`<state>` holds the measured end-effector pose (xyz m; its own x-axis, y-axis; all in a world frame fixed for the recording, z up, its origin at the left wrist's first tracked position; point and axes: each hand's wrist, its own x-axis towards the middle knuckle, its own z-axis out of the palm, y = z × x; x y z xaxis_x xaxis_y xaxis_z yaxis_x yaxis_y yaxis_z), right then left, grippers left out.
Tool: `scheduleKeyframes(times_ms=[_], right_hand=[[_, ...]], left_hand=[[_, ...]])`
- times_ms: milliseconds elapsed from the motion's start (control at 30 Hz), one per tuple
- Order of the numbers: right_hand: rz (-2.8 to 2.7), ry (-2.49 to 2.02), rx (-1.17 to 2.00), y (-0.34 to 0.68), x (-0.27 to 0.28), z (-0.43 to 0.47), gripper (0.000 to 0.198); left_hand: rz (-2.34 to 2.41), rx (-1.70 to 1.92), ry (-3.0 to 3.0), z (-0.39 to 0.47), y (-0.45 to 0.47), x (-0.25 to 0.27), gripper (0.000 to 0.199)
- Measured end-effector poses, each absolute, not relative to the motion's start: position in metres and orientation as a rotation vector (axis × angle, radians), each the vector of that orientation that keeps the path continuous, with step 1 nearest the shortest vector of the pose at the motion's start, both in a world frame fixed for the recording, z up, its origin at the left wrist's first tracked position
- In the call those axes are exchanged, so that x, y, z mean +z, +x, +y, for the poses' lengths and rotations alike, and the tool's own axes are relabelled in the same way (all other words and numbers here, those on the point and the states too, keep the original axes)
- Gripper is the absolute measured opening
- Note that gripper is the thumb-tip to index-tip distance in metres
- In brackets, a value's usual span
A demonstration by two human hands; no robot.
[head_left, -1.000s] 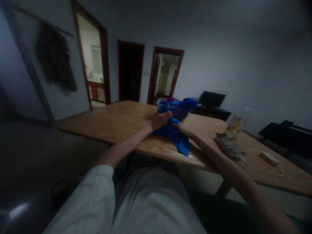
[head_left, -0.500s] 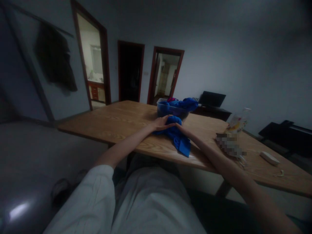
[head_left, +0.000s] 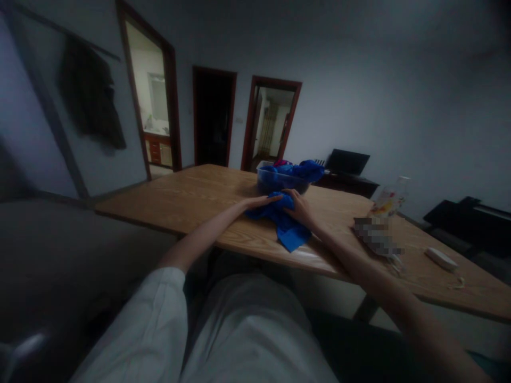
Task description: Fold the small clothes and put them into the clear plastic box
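Note:
A crumpled blue cloth [head_left: 293,234] lies on the wooden table in front of me, its bunched upper part between my hands and one flat corner spread toward the table's near edge. My left hand [head_left: 260,201] grips the bunched part from the left, fingers pointing right across it. From the right, my right hand [head_left: 300,208] curls around the same bunch, thumb side toward me. Just beyond the hands stands a clear plastic tub [head_left: 265,178] heaped with blue fabric [head_left: 307,170] and a magenta piece [head_left: 282,163].
On the right of the table [head_left: 191,186] are a clear bottle-shaped container [head_left: 389,202] with a printed label, a blurred-out item [head_left: 375,236] and a white oblong object [head_left: 441,259] with a cord. A dark screen [head_left: 348,161] stands by the back wall.
My right hand has shifted from lying across the left fingers to gripping the bunch's right side. The left hand has flattened slightly, and the cloth's loose corner has moved left and spread out.

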<state>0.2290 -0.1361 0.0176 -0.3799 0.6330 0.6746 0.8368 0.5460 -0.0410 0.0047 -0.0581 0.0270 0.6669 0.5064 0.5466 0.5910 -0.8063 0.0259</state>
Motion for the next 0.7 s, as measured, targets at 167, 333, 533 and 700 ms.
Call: scheduleKeyframes(times_ms=[167, 333, 533, 700], right_hand=[[-2.078, -1.054, -0.216, 0.220, 0.010, -0.135, 0.063], [-1.917, -1.004, 0.113, 0.216, 0.000, -0.122, 0.071], [-1.734, -1.201, 0.416, 0.223, -0.011, -0.100, 0.073], [-1.601, -1.184, 0.708, 0.225, -0.016, -0.101, 0.083]], left_hand=[[-0.819, -1.043, -3.569, -0.056, 0.001, 0.022, 0.050], [-0.988, -1.647, -3.890, -0.049, 0.003, 0.018, 0.054], [-1.110, -2.208, -3.736, -0.049, 0.012, 0.017, 0.066], [-1.124, -2.443, -3.578, -0.059, 0.014, 0.023, 0.078]])
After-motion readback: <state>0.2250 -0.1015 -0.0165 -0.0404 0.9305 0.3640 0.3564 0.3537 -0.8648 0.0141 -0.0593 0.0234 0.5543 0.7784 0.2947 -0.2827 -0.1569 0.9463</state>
